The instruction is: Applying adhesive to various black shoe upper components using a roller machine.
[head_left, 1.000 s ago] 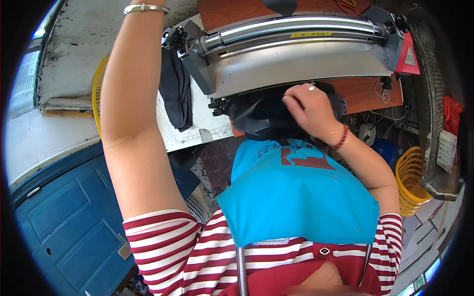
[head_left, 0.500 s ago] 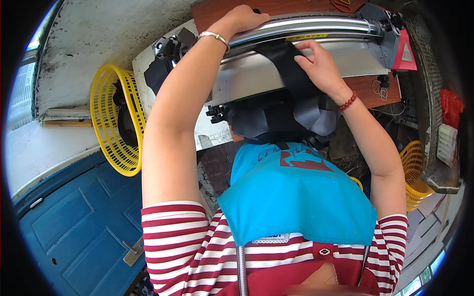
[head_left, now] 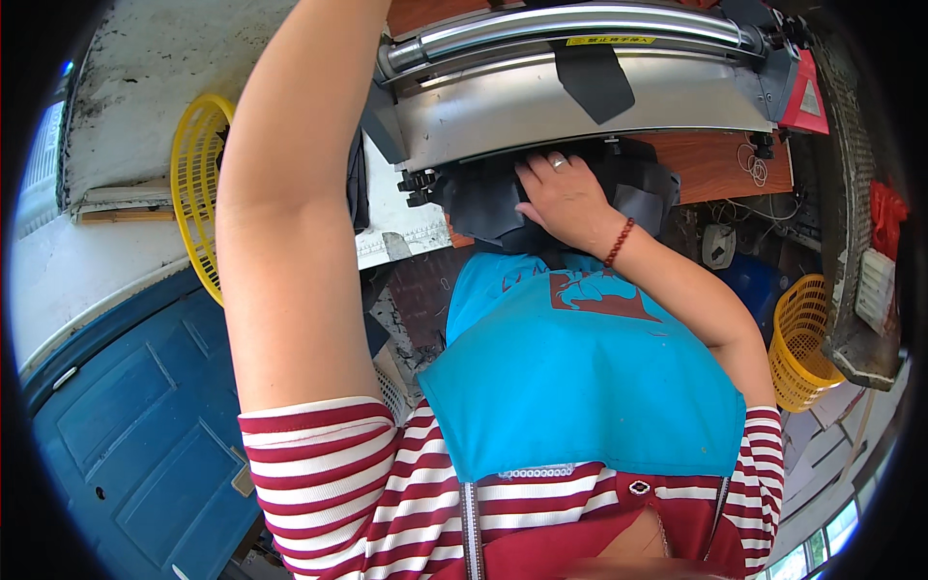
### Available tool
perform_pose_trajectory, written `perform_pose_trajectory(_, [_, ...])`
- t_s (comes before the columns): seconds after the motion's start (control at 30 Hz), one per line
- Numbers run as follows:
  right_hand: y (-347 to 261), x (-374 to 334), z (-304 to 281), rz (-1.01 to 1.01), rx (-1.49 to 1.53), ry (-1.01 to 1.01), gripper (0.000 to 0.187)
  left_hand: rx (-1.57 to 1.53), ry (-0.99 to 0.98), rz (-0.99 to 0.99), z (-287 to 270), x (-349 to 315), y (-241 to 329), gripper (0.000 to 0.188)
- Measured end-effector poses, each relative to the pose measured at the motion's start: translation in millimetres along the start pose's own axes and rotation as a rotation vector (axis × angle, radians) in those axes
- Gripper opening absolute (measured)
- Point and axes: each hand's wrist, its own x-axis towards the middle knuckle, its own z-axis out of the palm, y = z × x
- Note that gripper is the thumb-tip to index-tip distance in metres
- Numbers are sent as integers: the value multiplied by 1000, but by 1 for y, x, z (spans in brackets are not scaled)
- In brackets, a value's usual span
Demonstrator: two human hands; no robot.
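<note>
My right hand rests on a heap of black sheet pieces just below the front edge of a roller machine. Its fingers are stretched out and the thumb stands apart; the fingertips lie against the black material. On the machine's metal feed plate lies one flat black piece with a pointed near end. The far end of that piece disappears beneath the rollers. My left arm reaches up past the top edge, so the left hand is out of sight.
A yellow basket stands at the left, partly behind my left arm. Another yellow basket is at the lower right. A concrete ledge juts in on the right, near a red bag. A blue door is at lower left.
My right hand has left the black piece on the feed plate and come down to the heap. That piece has gone farther into the rollers. My left hand has moved out of view.
</note>
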Motion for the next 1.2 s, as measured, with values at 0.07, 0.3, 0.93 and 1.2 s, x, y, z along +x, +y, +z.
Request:
perform_pose_trajectory(0.07, [-2, 4, 16, -70, -32, 8, 28, 69, 34, 30, -16, -8, 28, 25])
perform_pose_trajectory(0.3, [6, 7, 10, -222, 11, 2, 22, -49, -37, 244, -73, -52, 76, 29])
perform_pose_trajectory(0.93, [90, 42, -63, 641, 1075, 204, 16, 740, -438, 12, 47, -45, -94, 32])
perform_pose_trajectory(1.2, [59, -16, -71, 180, 359, 296, 12, 366, -310, -277, 39, -29, -56, 24])
